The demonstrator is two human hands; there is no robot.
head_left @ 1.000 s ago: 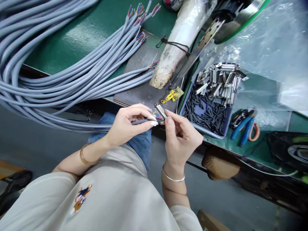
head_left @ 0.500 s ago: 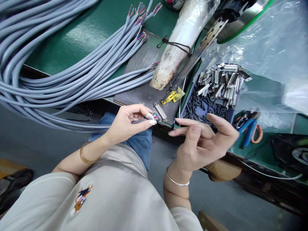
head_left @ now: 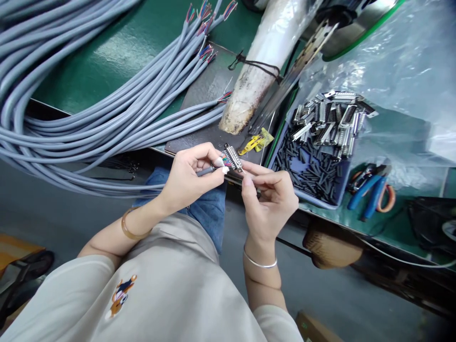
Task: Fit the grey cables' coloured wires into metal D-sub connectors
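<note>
My left hand [head_left: 187,178] pinches the end of a grey cable [head_left: 107,187] just behind its coloured wires. A small metal connector [head_left: 233,157] sits on those wire ends. My right hand [head_left: 269,202] is closed beside it, thumb and forefinger touching the connector from the right. Both hands hover over my lap at the front edge of the green bench [head_left: 117,52].
A thick bundle of grey cables [head_left: 89,104] with stripped coloured tips crosses the bench. A blue tray [head_left: 309,171] holds black sleeves, with a pile of metal connectors [head_left: 331,118] at its far end. Blue-handled pliers [head_left: 370,192], a wrapped white tube [head_left: 263,66] and clear plastic bags [head_left: 399,61] lie nearby.
Half a second ago my right hand was spread open away from the connector; it has come back and closed on it. My left hand kept hold of the cable.
</note>
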